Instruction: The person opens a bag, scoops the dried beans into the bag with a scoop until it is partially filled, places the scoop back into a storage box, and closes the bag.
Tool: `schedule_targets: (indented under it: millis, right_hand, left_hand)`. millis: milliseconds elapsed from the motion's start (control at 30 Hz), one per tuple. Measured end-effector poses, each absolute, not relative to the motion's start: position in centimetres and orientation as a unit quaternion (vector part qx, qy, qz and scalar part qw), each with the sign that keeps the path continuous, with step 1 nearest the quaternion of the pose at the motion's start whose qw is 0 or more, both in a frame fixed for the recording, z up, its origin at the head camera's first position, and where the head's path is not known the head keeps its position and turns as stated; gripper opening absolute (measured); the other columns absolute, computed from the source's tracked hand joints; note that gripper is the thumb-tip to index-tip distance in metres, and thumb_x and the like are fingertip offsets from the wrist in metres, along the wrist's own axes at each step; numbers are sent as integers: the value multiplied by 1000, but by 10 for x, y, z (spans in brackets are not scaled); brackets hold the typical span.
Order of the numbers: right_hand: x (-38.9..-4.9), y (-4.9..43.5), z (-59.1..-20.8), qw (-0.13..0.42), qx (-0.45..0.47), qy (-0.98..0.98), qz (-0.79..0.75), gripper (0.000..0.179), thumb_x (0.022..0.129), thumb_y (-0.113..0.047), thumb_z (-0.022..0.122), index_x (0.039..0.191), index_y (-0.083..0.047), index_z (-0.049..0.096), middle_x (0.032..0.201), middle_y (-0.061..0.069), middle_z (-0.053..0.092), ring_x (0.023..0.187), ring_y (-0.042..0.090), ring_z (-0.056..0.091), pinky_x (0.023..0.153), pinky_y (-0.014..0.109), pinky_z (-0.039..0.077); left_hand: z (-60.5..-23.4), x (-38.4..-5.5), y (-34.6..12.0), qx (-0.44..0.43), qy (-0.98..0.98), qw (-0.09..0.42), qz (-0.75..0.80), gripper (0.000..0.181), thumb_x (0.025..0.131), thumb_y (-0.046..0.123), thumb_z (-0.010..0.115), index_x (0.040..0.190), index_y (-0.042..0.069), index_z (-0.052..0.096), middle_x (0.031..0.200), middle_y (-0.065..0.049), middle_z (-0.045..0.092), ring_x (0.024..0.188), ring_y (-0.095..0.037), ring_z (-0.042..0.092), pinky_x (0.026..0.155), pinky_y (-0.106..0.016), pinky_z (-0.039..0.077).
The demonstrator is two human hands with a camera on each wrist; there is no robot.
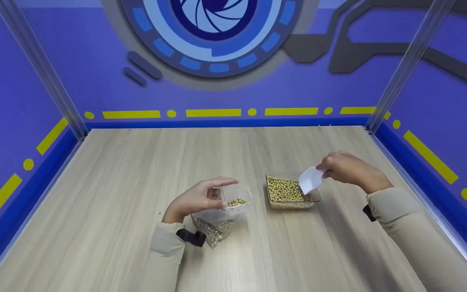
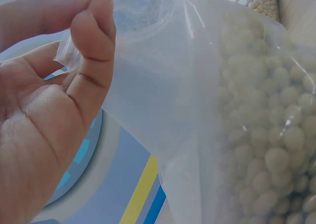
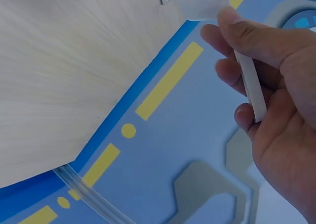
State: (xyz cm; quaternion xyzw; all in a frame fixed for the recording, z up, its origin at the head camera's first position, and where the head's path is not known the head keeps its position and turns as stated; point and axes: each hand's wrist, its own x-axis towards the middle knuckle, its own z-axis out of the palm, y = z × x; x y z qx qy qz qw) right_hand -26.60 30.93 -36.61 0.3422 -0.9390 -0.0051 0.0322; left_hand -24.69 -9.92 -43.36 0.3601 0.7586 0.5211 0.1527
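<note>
My left hand (image 1: 199, 198) pinches the rim of a clear plastic bag (image 1: 217, 227), its mouth spread and facing up. Round yellowish beans fill the bag's lower part, large in the left wrist view (image 2: 276, 150). My right hand (image 1: 345, 168) grips the handle of a white scoop (image 1: 310, 180); fingers wrap the handle in the right wrist view (image 3: 252, 85). The scoop's blade tilts down into a clear rectangular container (image 1: 292, 205) at its right side. Beans (image 1: 284, 188) like those in the bag lie in this container, close to its rim.
Bag and container stand side by side on a pale wood-grain table (image 1: 128, 182), the container to the right. Blue printed panels (image 1: 225, 97) with yellow marks wall the table at the back and both sides. Metal posts (image 1: 412, 65) rise at the back corners.
</note>
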Motion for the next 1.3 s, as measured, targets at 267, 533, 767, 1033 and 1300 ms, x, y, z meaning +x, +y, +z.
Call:
schedule_targets:
  millis: [267, 533, 767, 1033, 1300]
  right_hand:
    - [-262, 299, -361, 41, 327, -942, -66, 14, 74, -1, 77, 88, -3, 75, 85, 11, 72, 75, 24, 65, 69, 40, 56]
    - [-259, 288, -360, 59, 327, -936, -116, 10, 73, -1, 77, 82, -4, 74, 79, 8, 71, 71, 23, 62, 67, 40, 52]
    - [-258, 279, -366, 78, 318, -933, -150, 9, 72, -4, 78, 80, -3, 73, 75, 8, 70, 65, 23, 60, 61, 38, 49]
    - [-256, 269, -373, 79, 293, -936, -178, 8, 72, -6, 78, 74, -5, 71, 66, 8, 66, 56, 21, 56, 54, 35, 45]
    - [-259, 269, -376, 65, 290, -943, -150, 6, 73, -2, 75, 74, -2, 69, 66, 11, 64, 55, 22, 55, 53, 37, 46]
  left_hand:
    - [-433, -248, -100, 361, 752, 156, 529, 63, 82, 4, 69, 141, 7, 48, 140, -15, 50, 70, -4, 48, 63, -17, 42]
    - [-432, -247, -100, 364, 749, 159, 531, 63, 83, 2, 68, 142, 6, 47, 140, -19, 49, 68, -3, 47, 63, -17, 42]
    - [-433, -248, -100, 361, 755, 158, 524, 63, 83, 2, 67, 142, 8, 48, 140, -13, 50, 68, -3, 47, 63, -17, 42]
    - [-433, -247, -100, 364, 762, 151, 514, 62, 83, 2, 68, 141, 9, 48, 140, -13, 51, 68, -4, 47, 63, -17, 41]
    - [-433, -248, -100, 366, 764, 151, 509, 63, 83, 2, 68, 142, 9, 48, 142, -13, 50, 69, -3, 47, 64, -17, 42]
